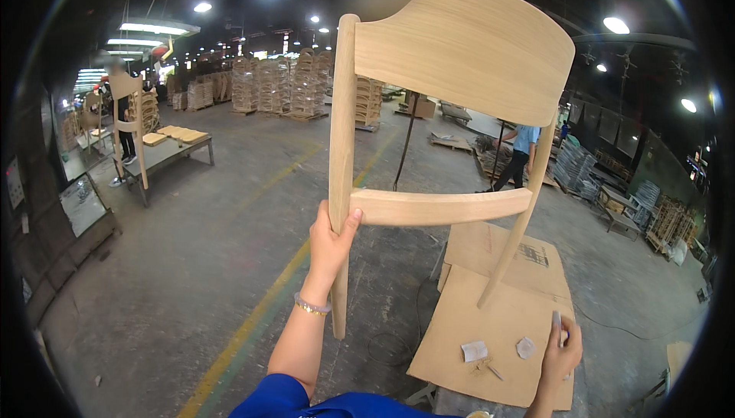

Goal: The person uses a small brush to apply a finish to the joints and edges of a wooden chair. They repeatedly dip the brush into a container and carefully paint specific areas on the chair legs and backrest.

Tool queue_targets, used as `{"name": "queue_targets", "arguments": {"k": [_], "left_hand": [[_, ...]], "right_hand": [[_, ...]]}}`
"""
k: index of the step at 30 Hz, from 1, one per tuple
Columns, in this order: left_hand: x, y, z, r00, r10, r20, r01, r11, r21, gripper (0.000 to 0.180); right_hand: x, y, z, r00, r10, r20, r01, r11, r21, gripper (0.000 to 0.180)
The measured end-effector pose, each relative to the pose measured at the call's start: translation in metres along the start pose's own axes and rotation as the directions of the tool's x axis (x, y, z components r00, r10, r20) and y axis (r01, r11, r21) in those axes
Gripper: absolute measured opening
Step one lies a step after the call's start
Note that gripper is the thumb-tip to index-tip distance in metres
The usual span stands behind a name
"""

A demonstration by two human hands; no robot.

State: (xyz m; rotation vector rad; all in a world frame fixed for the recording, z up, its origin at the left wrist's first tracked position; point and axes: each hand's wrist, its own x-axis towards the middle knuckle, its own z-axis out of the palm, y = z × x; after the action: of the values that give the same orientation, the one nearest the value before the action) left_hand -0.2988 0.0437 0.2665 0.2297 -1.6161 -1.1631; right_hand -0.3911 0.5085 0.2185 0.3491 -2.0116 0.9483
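Observation:
My left hand is wrapped round the left post of a pale wooden chair back, close to where the lower rail joins it. The chair back is raised upright before me, with a wide curved top panel and two tapering posts. My right hand is closed on a small flat grey piece, whose kind I cannot make out. Beneath that hand is a cardboard sheet over a work surface. On it lie a folded whitish piece, a roundish pale piece and a thin short stick.
Left of me, a low table bears flat yellowish pieces, and a person beside it is partly hidden by another chair back. Stacked wooden parts line the far floor. Beyond my chair back walks a person in blue. A cable lies on the floor.

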Motion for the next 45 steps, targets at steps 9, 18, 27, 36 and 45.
{"name": "queue_targets", "arguments": {"k": [9, 18, 27, 36, 45], "left_hand": [[-0.01, 0.05, -0.02, 0.958, 0.115, 0.262, 0.0, 0.916, -0.401, 0.058], [-0.018, 0.056, -0.028, 0.948, 0.053, 0.315, 0.078, 0.918, -0.389, 0.06], [-0.016, 0.055, -0.025, 0.935, 0.075, 0.346, 0.046, 0.944, -0.328, 0.042], [-0.008, 0.043, -0.033, 0.934, 0.076, 0.349, 0.046, 0.943, -0.329, 0.039], [0.0, 0.037, -0.034, 0.934, 0.095, 0.345, 0.01, 0.956, -0.292, 0.043]], "right_hand": [[0.093, -0.212, -0.001, 0.795, -0.589, -0.145, 0.604, 0.751, 0.267, 0.026], [0.144, -0.386, 0.061, 0.493, -0.655, -0.572, 0.831, 0.549, 0.089, 0.012], [0.158, -0.451, 0.135, 0.526, -0.561, -0.639, 0.707, 0.706, -0.038, 0.011], [0.149, -0.472, 0.154, 0.578, -0.549, -0.604, 0.649, 0.758, -0.069, 0.011], [0.146, -0.485, 0.161, 0.664, -0.517, -0.54, 0.612, 0.791, -0.005, 0.013]]}}
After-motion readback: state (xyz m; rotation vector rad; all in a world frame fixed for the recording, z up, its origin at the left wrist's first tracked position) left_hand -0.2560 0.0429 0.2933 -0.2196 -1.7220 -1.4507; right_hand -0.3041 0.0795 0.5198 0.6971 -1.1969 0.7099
